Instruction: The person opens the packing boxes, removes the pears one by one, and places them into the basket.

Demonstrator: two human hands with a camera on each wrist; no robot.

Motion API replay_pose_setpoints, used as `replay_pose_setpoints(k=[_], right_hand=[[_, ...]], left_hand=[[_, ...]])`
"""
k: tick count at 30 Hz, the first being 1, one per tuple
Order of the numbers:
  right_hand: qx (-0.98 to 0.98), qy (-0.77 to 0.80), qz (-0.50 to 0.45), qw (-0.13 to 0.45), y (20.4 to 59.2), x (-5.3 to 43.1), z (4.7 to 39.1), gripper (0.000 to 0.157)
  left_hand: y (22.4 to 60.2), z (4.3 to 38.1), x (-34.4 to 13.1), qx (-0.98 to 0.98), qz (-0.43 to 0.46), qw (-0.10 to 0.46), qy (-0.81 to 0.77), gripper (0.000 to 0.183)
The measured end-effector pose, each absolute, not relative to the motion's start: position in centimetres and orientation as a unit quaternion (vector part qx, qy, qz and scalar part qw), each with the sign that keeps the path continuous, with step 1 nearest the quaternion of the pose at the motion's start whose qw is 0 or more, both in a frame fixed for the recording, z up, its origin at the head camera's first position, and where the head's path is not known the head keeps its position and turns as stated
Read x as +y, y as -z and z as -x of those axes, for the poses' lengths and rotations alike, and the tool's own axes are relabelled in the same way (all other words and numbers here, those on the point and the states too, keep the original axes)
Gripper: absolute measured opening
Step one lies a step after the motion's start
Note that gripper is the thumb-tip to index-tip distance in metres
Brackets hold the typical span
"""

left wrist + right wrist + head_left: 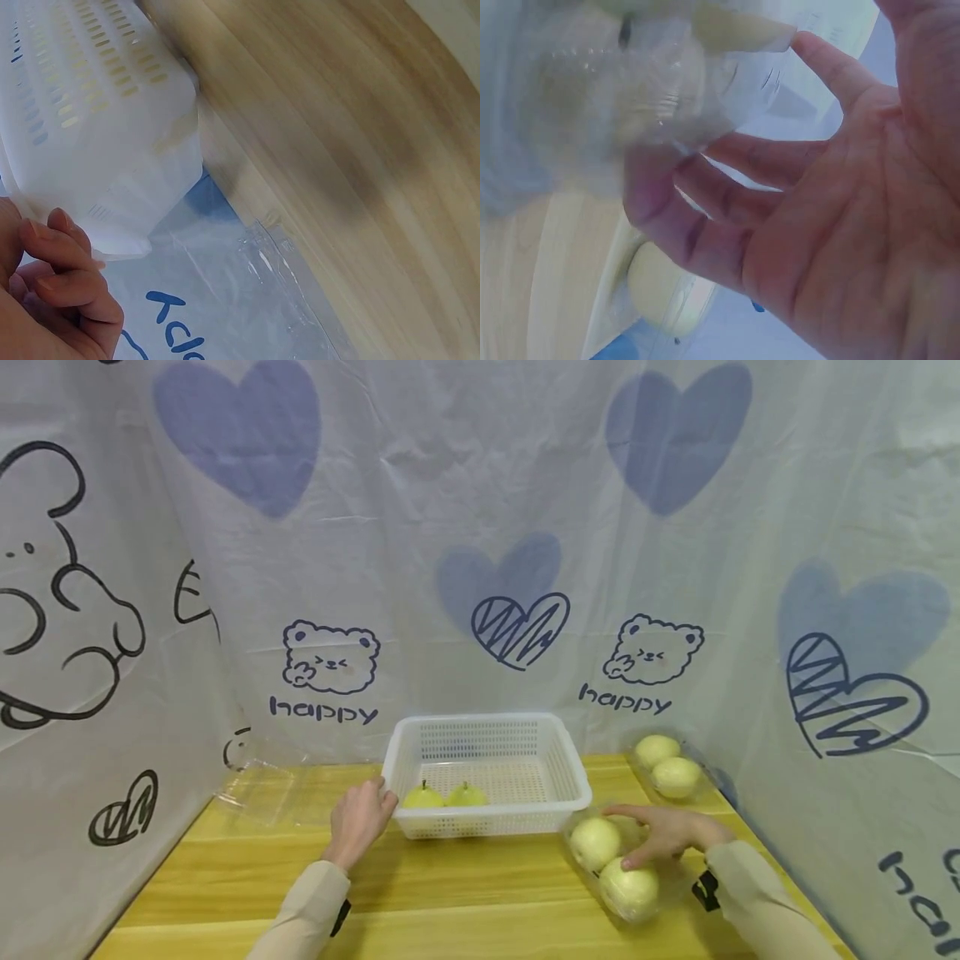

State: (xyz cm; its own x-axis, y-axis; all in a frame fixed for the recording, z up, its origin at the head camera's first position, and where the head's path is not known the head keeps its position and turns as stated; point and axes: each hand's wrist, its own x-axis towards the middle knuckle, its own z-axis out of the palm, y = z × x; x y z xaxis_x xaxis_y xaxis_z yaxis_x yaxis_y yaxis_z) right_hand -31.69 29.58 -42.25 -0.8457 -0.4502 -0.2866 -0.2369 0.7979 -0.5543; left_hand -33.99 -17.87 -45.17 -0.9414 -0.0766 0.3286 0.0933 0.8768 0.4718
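Observation:
A white perforated plastic basket stands at the middle of the table, with two yellow-green pears by its near wall. My left hand grips the basket's left rim; its curled fingers show below the rim in the left wrist view. Right of the basket, my right hand holds a clear plastic box with two pale yellow pears in it. In the right wrist view the fingers bend against the box's side. The box is tilted, close to the basket's right front corner.
Another clear box with two pale pears lies at the back right. A clear plastic container lies at the back left of the wooden table. Printed white curtains enclose the back and sides.

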Motion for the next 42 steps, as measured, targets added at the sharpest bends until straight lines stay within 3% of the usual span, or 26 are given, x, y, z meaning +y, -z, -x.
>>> replay_pose_setpoints(k=[16, 42], right_hand=[[0.904, 0.310, 0.140, 0.260, 43.2, 26.3, 30.8, 0.080], [0.903, 0.304, 0.191, 0.237, 44.2, 19.1, 29.2, 0.082]], left_hand=[[45.2, 34.0, -18.1, -0.952, 0.013, 0.187, 0.242, 0.030], [45.2, 34.1, -18.2, -0.946, 0.018, 0.164, 0.278, 0.040]])
